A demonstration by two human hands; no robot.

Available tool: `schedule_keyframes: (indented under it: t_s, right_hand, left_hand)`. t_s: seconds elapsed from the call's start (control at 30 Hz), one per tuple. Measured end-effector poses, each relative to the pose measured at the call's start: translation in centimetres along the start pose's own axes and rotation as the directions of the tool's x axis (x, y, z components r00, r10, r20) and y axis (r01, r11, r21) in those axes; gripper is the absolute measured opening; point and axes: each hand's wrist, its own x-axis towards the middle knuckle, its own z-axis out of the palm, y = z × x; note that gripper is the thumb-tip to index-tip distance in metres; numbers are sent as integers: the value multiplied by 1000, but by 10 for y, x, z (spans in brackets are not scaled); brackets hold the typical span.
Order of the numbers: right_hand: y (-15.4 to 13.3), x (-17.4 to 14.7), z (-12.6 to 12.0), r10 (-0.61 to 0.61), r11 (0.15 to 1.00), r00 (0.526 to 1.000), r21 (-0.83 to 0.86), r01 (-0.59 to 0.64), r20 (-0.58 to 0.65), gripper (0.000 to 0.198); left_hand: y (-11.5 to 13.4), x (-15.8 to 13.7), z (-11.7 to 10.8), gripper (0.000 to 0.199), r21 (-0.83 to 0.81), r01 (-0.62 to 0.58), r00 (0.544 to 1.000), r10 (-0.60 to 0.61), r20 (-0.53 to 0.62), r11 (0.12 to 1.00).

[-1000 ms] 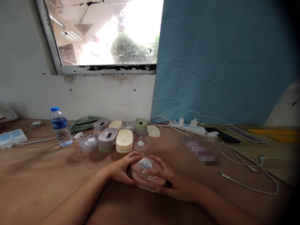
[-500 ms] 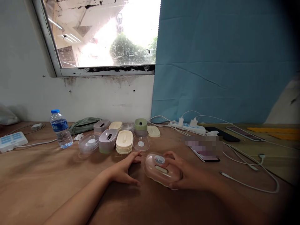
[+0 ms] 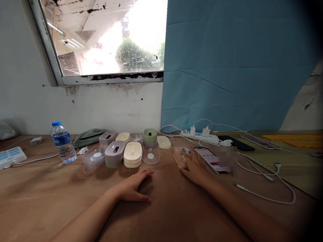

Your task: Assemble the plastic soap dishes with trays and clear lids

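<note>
My left hand [image 3: 133,187] rests on the brown table with thumb and fingers apart, holding nothing. Farther right, my right hand [image 3: 195,167] has its fingers over a clear, pinkish-looking plastic food container [image 3: 178,157], which sits beside a phone [image 3: 213,160]. The hand hides much of the container. Beyond my left fingertips stand a stack of cream lids [image 3: 133,154] and a clear shallow piece with a white round sticker [image 3: 150,155]. Left of the lids are a lilac container [image 3: 115,153] on a green one and a stack of clear pieces [image 3: 94,157].
A green container [image 3: 150,135] and a cream lid [image 3: 164,142] lie behind. At left stand a water bottle [image 3: 63,144], a green pouch [image 3: 88,137] and a power strip [image 3: 11,157]. White cables [image 3: 267,198] and another power strip [image 3: 202,136] are at right.
My right hand has carried the clear container away from my left hand, back and to the right, beside the phone. My left hand has stayed nearly in place, open. The view has shifted slightly.
</note>
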Motion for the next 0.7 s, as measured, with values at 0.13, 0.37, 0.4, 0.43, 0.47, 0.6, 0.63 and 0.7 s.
schedule_keyframes:
  t_s: [0.13, 0.37, 0.4, 0.43, 0.47, 0.6, 0.63, 0.7]
  right_hand:
    - [0, 25, 20, 12, 997, 990, -76, -23, -142, 55]
    - [10, 82, 51, 81, 992, 978, -75, -97, -191, 52]
    - [11, 89, 54, 92, 991, 976, -74, -108, -196, 52]
    - [13, 94, 57, 99, 991, 975, -73, -116, -199, 52]
    - [14, 99, 59, 102, 990, 974, -74, -118, -201, 53]
    - [20, 112, 63, 90, 991, 976, -76, -107, -200, 53]
    - [22, 115, 64, 90, 991, 976, -75, -107, -199, 52]
    - [25, 118, 66, 94, 991, 976, -72, -110, -199, 51]
  left_hand:
    - [2, 0, -1, 80, 29, 2, 1000, -2, 2, 1000]
    - [5, 0, -1, 79, 35, -4, 1000, 3, 4, 999]
    - [5, 0, -1, 79, 33, -8, 1000, 8, 0, 999]
    - [5, 0, -1, 79, 33, -12, 1000, 12, -3, 999]
    - [5, 0, -1, 78, 34, -16, 1000, 16, -5, 999]
    - [4, 0, -1, 77, 52, -33, 999, 34, -7, 998]
    - [4, 1, 0, 76, 57, -35, 999, 35, -6, 998]
    - [3, 1, 0, 75, 68, -35, 999, 35, -3, 997]
